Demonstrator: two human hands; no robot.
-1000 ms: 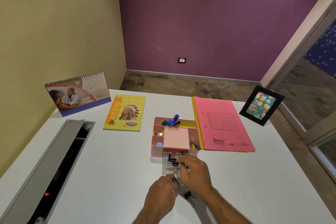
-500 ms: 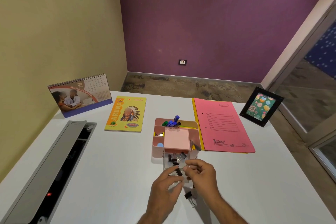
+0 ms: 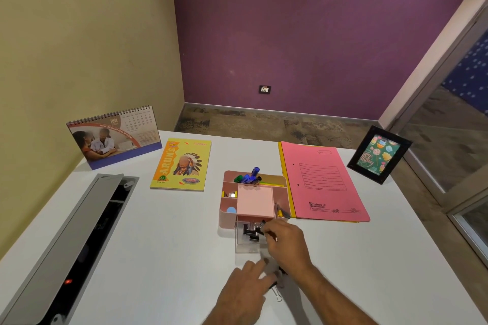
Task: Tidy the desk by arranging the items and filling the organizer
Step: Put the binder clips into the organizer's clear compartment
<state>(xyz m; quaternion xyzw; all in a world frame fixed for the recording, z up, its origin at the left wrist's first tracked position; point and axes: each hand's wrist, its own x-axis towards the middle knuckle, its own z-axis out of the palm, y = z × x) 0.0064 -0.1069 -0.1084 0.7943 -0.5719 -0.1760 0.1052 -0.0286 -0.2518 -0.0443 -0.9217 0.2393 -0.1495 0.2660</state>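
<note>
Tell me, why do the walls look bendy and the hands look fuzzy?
In the head view, the wide-angle lens bows the door frame near the edge; the left hand and right hand are motion-blurred over the clear drawer, while the notebook stays sharp.

My right hand has gone forward over the clear plastic drawer of black binder clips, fingertips pinching one, while my left hand has dropped, fingers spread, onto the white desk.

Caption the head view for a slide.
Right hand drops binder clips into the pink organizer's clear drawer; left hand reaches for another.
</note>
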